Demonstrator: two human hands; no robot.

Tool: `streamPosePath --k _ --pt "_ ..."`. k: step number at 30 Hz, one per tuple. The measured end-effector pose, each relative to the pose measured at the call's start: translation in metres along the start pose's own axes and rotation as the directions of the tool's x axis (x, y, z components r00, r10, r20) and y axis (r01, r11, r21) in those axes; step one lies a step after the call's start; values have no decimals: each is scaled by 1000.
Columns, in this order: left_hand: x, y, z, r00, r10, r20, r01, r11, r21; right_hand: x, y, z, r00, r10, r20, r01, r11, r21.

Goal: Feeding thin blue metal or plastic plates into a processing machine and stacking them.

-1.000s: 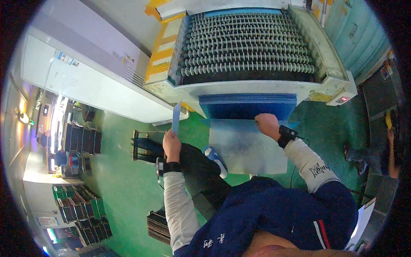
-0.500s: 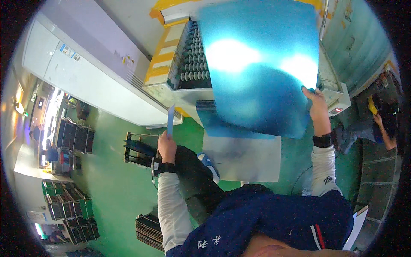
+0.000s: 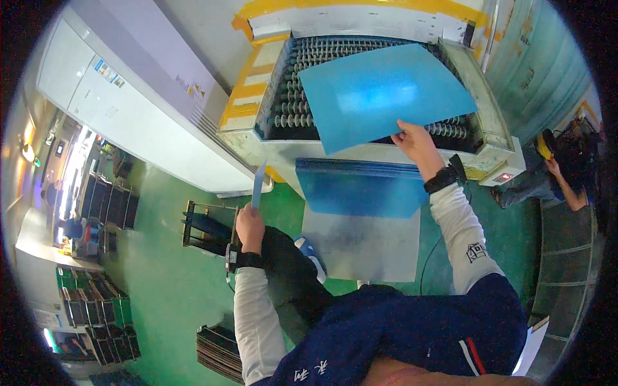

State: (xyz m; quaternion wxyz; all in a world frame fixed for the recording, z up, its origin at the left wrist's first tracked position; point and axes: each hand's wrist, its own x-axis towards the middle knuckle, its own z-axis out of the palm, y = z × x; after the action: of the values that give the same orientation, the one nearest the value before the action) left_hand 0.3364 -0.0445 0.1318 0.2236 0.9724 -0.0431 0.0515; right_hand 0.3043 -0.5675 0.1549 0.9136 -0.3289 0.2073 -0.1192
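My right hand (image 3: pixel 417 147) grips the near edge of a blue rectangular sheet (image 3: pixel 380 96), thumb on top. The sheet slants over the rows of ringed rollers (image 3: pixel 293 120) of a conveyor machine and covers many of them. Whether it rests on the rollers I cannot tell. At the left, over the floor, my left hand (image 3: pixel 250 225) is closed round the lower end of a thin, flat blue strip (image 3: pixel 258 185) that points up. Between my hands, against the machine's front, leans a stack of blue sheets (image 3: pixel 360 190).
A pale board (image 3: pixel 360 248) lies below the stack. Left of the machine stands a long white cabinet (image 3: pixel 154 128). Dark racks (image 3: pixel 209 225) and a pile of thin boards (image 3: pixel 222 350) stand on the green floor (image 3: pixel 167 283). Another person (image 3: pixel 566 167) is at the far right.
My right hand has moved left with the blue sheet, which has turned and come down flatter over the rollers. More rollers and the leaning stack now show. My left hand keeps the strip, almost still.
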Motion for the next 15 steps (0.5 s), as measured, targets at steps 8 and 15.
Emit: streamPosePath --k 8,15 --pt "1 -6 -1 1000 10 7 -10 1000 0 63 7 9 996 -68 54 63 993 99" --pt "4 -21 1 999 -38 -11 38 999 -27 84 -6 41 981 159 110 -150 984 -91"
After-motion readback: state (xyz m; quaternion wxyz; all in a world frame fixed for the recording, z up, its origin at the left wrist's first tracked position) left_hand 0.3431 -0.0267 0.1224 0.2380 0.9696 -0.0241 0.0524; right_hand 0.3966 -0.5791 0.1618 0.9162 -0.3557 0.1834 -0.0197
